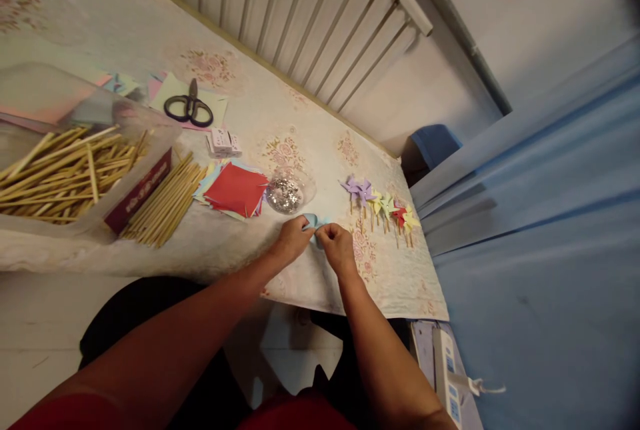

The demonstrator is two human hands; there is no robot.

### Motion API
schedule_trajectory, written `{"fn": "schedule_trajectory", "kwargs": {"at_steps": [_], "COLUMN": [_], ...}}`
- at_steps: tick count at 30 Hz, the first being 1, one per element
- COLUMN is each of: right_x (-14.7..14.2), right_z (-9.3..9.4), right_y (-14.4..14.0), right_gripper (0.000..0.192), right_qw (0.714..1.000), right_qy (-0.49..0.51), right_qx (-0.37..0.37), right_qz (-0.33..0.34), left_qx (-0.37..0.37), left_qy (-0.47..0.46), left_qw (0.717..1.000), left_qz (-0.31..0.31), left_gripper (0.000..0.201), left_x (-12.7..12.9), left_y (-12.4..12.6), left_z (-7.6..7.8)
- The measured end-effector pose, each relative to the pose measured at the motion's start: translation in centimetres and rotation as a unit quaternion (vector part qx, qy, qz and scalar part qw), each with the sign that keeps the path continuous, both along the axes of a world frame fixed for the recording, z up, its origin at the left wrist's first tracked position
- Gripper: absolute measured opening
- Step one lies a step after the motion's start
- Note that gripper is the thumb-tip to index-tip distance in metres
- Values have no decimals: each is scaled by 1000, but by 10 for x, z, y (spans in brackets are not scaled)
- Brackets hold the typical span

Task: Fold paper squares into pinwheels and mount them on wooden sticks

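A thin, matt, light blue paper piece (311, 221) is pinched between the left hand (291, 241) and the right hand (336, 247). The table (280, 263) is covered with a smooth, faintly glossy printed sheet. The sticks (163, 202) look like pale, matt wood. The scissors (189, 106) have dull black handles. The small bowl (290, 191) is of clear, shiny plastic, and glittering silver bits are held in it.

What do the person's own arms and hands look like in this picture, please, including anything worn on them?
Both forearms are bare from wrist to past the elbow. The left hand and right hand show no gloves, and no watch or bracelet is visible at the wrists; rings are too small to tell. Red fabric at the bottom edge looks like a short sleeve or shirt.
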State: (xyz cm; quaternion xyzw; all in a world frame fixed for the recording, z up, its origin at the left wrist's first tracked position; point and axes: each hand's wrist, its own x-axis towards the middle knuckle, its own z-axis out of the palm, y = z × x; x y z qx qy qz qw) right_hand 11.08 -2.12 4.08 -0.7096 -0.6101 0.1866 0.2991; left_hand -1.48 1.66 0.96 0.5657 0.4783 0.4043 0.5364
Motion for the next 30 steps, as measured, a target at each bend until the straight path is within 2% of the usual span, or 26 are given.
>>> {"fn": "schedule_trajectory", "kwargs": {"at_steps": [2,6,8,12,15,17,21,23,27,28,30], "right_x": [-1,0,0,-1,-1,0,3,4,0,-1,-2], "right_z": [2,13,14,2,-4,0,10,9,-3,-4,-3], "right_y": [0,-3,-3,-1,0,0,1,2,4,3,2], "right_gripper": [17,17,17,18,19,19,18,19,21,21,21], "right_qw": [1000,977,972,996,1000,996,969,976,999,1000,998], "right_qy": [-25,-163,-178,-59,-8,-59,-170,-146,-15,-6,-42], "right_qx": [9,76,89,43,18,45,100,92,26,18,35], "right_qz": [15,112,126,47,12,53,150,135,26,14,37], "left_qx": [6,10,11,5,-3,-3,4,7,2,-1,-3], "left_qy": [4,15,13,11,16,15,17,14,7,10,17], "left_qw": [1000,1000,1000,1000,1000,1000,1000,1000,1000,1000,1000], "left_qz": [-2,0,0,-2,0,-1,2,4,3,5,6], "left_gripper": [14,16,17,16,16,15,17,17,15,14,14], "left_x": [0,0,0,0,-1,-1,0,0,0,-1,-1], "left_y": [0,1,2,2,2,2,3,4,4,4,4], "left_z": [0,-1,-2,-4,-4,-4,-4,-5,-6,-6,-6]}}
